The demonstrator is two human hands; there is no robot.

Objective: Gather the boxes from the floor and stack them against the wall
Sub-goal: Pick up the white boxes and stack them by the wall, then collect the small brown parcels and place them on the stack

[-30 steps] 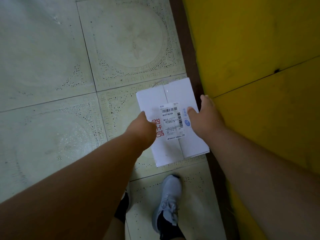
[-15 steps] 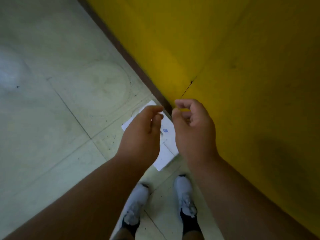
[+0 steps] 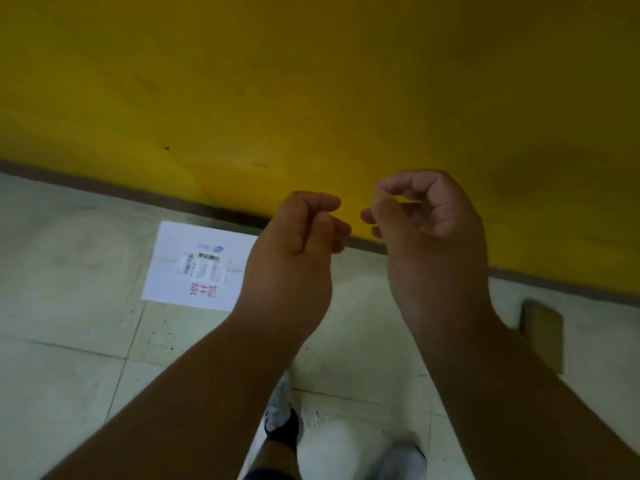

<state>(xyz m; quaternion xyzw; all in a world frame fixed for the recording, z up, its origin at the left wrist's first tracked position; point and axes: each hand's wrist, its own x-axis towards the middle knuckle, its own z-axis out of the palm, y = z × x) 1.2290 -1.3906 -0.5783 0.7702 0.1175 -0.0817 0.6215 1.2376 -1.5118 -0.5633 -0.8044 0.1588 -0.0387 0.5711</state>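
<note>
A flat white box (image 3: 199, 265) with a shipping label and red characters lies on the tiled floor, its far edge against the yellow wall (image 3: 311, 98). My left hand (image 3: 294, 254) hovers to its right, raised above the floor, fingers loosely curled and holding nothing. My right hand (image 3: 429, 230) is beside it at the same height, fingers curled and apart, also empty. A brown cardboard box (image 3: 542, 334) shows on the floor at the right, partly hidden by my right forearm.
A dark baseboard (image 3: 104, 187) runs along the foot of the wall. My feet in white shoes (image 3: 280, 407) stand on the pale tiles below the hands. Open floor spreads to the left of the white box.
Both hands let go of the white box and rose away from it. The view swung so the wall now fills the top, and the brown box came into view at right.
</note>
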